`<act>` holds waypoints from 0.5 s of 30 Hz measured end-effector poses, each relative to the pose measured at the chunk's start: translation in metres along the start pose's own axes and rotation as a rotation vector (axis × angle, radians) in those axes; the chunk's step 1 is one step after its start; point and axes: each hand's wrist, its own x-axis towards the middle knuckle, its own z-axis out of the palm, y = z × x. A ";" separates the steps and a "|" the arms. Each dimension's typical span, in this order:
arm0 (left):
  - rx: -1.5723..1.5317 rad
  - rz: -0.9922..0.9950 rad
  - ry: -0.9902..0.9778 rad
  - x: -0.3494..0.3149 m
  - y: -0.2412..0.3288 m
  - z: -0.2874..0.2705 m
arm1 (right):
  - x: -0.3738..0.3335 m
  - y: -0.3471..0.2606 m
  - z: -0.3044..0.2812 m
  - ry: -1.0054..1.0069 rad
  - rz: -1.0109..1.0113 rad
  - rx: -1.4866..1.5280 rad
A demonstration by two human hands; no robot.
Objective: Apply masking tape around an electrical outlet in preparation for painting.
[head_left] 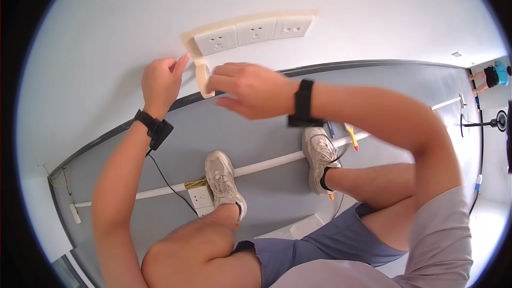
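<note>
Cream masking tape (188,41) borders the top and left side of a row of white wall sockets (256,32). From its lower left corner a strip runs down to a roll of masking tape (202,79), seen nearly edge-on. My right hand (248,89) grips the roll's right side; its fingers are slightly blurred and partly hide it. My left hand (161,82) is at the wall left of the roll, fingers curled in. One extended digit points up to the tape's lower left corner and seems to touch it. Nothing shows inside this hand.
Dark skirting (341,64) runs below the sockets. Across the grey floor lies a white cable trunking (272,165), with a white floor socket (201,197) by my left shoe (221,176). A yellow red-tipped tool (351,136) lies near my right shoe (320,152). Another person (493,74) is far right.
</note>
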 end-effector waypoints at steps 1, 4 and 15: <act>-0.001 0.001 0.000 -0.007 -0.004 0.001 | -0.009 0.010 -0.016 -0.191 -0.030 -0.061; -0.020 -0.034 -0.095 -0.021 -0.008 0.009 | -0.056 0.038 -0.072 -0.435 0.133 -0.206; -0.432 -0.467 -0.465 -0.045 -0.011 0.016 | -0.285 0.149 -0.053 -1.042 0.923 -0.285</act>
